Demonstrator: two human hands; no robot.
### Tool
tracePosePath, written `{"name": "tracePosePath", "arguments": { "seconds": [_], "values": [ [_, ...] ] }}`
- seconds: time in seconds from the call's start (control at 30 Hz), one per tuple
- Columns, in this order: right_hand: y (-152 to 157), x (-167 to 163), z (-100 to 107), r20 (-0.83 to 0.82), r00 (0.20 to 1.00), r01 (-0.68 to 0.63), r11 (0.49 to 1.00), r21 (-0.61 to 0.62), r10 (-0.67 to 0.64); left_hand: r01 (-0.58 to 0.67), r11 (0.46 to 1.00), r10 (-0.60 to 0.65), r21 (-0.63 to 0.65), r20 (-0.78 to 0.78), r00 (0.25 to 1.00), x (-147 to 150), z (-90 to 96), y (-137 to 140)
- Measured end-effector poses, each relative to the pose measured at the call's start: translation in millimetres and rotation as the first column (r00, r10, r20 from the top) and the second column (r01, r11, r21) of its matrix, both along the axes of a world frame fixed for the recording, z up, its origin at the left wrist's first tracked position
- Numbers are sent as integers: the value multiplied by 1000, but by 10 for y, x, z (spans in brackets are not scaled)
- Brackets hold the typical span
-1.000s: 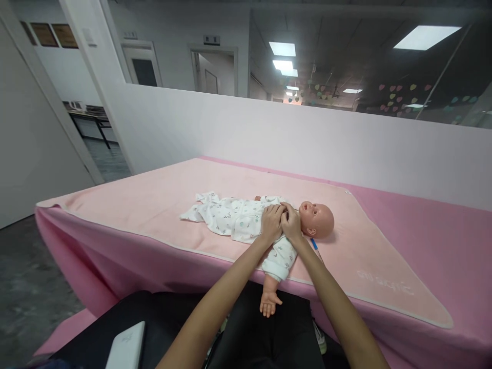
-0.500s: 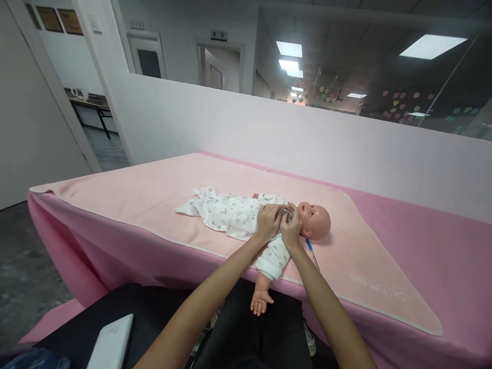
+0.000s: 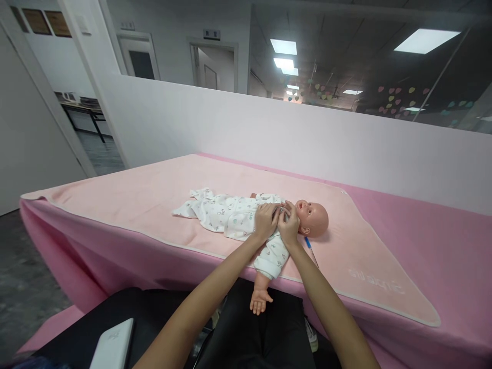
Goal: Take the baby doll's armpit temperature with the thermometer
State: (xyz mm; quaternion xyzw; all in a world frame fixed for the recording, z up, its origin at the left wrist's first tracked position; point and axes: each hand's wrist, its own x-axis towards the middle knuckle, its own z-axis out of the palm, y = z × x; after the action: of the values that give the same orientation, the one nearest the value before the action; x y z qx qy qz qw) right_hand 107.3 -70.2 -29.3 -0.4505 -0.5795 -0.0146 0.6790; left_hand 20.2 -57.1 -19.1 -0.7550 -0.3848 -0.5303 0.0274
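A baby doll (image 3: 315, 218) lies on its back, head to the right, dressed in a white printed baby romper (image 3: 234, 218). Just below the chin, my left hand (image 3: 266, 220) rests on the romper's upper chest with fingers bent and pinched at the neckline. Facing it, my right hand (image 3: 289, 224) is closed at the same spot, and the fingertips of both nearly meet. What exactly lies between the fingertips is mostly hidden. The doll's near arm (image 3: 261, 294) hangs over the table edge, between my forearms.
Under the doll is a pink mat (image 3: 134, 195) on a pink-covered table (image 3: 423, 225). A thin stick with a blue end (image 3: 308, 243) lies by the doll's head. On a black seat at lower left is a white flat object (image 3: 112, 344). A white wall (image 3: 307, 138) runs behind.
Both hands stay at the romper's neckline, with only slight finger movement. The whole view has shifted a little; the doll has not visibly moved on the mat.
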Motion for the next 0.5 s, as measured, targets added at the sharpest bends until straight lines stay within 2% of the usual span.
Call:
{"name": "tracePosePath", "arguments": {
  "seconds": [0.13,0.37,0.5],
  "values": [
    [0,0,4,5,1000,4,1000,-6,-3,-13,1000,13,1,-15,1000,0,-17,19],
    [16,38,-26,52,996,-75,996,-41,77,-46,999,46,3,-25,999,3,-12,31],
    [17,47,-23,62,997,-43,995,-85,49,-46,999,45,-7,-25,999,12,-12,26]
  ]
}}
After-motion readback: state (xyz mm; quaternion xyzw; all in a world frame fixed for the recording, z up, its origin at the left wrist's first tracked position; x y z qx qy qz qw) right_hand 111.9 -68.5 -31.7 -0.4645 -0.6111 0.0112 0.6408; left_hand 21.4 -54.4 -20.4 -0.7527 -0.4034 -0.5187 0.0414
